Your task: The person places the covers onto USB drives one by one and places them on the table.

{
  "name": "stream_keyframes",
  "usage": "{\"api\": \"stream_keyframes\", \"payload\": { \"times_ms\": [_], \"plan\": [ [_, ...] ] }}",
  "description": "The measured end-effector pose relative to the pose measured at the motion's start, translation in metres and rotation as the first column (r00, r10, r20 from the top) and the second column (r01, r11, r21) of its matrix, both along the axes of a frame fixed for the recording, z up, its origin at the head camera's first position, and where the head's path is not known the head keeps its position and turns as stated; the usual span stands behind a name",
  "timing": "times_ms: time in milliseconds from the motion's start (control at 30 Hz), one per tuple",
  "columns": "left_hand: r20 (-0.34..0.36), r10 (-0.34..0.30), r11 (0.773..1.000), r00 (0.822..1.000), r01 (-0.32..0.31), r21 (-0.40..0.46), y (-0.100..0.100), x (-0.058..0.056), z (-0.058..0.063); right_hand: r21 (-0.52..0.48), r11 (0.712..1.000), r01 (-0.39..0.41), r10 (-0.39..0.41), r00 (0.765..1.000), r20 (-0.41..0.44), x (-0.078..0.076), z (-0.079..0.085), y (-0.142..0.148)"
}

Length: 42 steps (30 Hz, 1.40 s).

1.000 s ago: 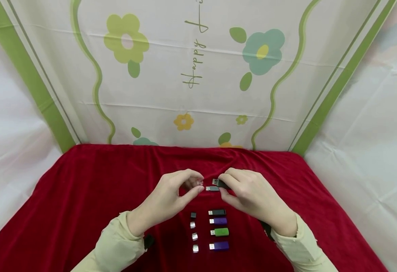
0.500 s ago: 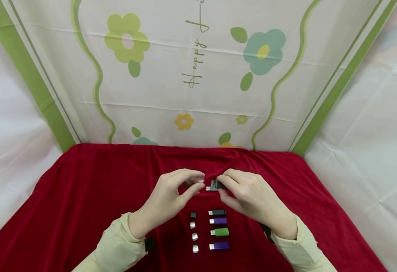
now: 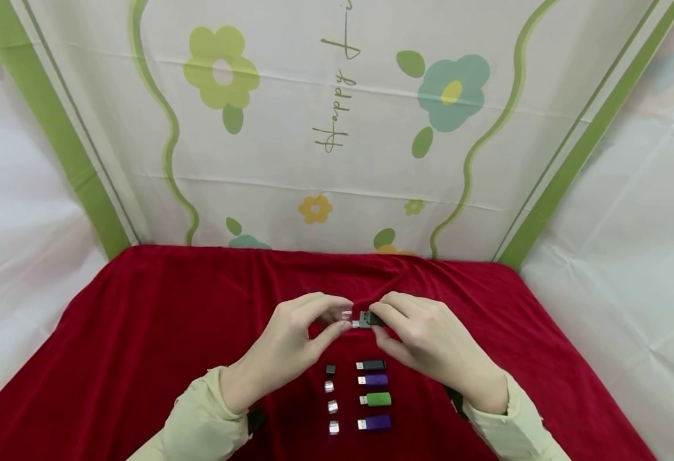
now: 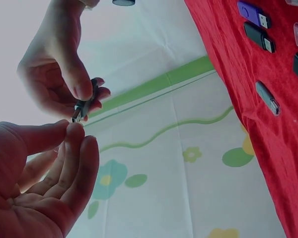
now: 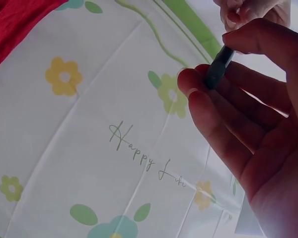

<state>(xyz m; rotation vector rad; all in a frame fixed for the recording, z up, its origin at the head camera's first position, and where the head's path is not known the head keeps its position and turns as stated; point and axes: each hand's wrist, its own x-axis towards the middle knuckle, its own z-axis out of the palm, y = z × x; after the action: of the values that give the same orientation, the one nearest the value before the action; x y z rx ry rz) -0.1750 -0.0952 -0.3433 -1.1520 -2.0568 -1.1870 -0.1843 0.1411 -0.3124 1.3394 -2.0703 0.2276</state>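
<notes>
My left hand (image 3: pixel 341 318) pinches a small clear cap (image 3: pixel 346 314) between thumb and forefinger. My right hand (image 3: pixel 380 320) pinches a black USB drive (image 3: pixel 367 318), whose plug end points left and meets the cap. Both hands hover above the red cloth (image 3: pixel 141 333). In the left wrist view the drive (image 4: pixel 84 105) sits in the right hand's fingers (image 4: pixel 74 79), just above my left fingertips (image 4: pixel 77 136). The right wrist view shows the black drive (image 5: pixel 219 67) held between thumb and fingers.
A grey drive (image 4: pixel 267 97) lies on the cloth under the hands. Nearer me stand two rows: a black cap (image 3: pixel 330 369) and three clear caps (image 3: pixel 332 406), beside black (image 3: pixel 371 365), purple (image 3: pixel 373 380), green (image 3: pixel 377 399) and purple (image 3: pixel 375 423) drives. Flowered sheets wall the back.
The two hands have closed the gap: the cap and the black drive's plug, apart a second ago, now meet. The things on the cloth have not moved.
</notes>
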Motion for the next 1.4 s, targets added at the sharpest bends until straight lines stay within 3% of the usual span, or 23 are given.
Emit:
{"api": "stream_keyframes", "payload": {
  "times_ms": [300, 767, 1100, 1400],
  "plan": [
    [-0.002, -0.013, 1.0, 1.0, 0.013, 0.001, -0.0008, 0.002, 0.0024, 0.012, 1.0, 0.012, -0.012, 1.0, 0.007, 0.0015, -0.0011, -0.0006],
    [0.006, -0.051, 0.999, 0.999, 0.051, -0.011, 0.0029, 0.0003, -0.004, 0.025, 1.0, 0.002, -0.003, 1.0, 0.006, 0.0005, -0.0035, -0.0031],
    [0.005, -0.056, 0.997, 0.998, 0.057, -0.056, 0.0017, -0.0013, -0.0054, 0.035, 0.999, -0.019, 0.019, 1.0, -0.003, 0.0051, -0.0045, -0.0083],
    [-0.015, 0.096, 0.983, 0.995, -0.097, -0.158, -0.0004, 0.0008, -0.0062, 0.06, 0.998, -0.008, 0.006, 1.0, 0.03, 0.0068, -0.0055, -0.0097]
  ]
}}
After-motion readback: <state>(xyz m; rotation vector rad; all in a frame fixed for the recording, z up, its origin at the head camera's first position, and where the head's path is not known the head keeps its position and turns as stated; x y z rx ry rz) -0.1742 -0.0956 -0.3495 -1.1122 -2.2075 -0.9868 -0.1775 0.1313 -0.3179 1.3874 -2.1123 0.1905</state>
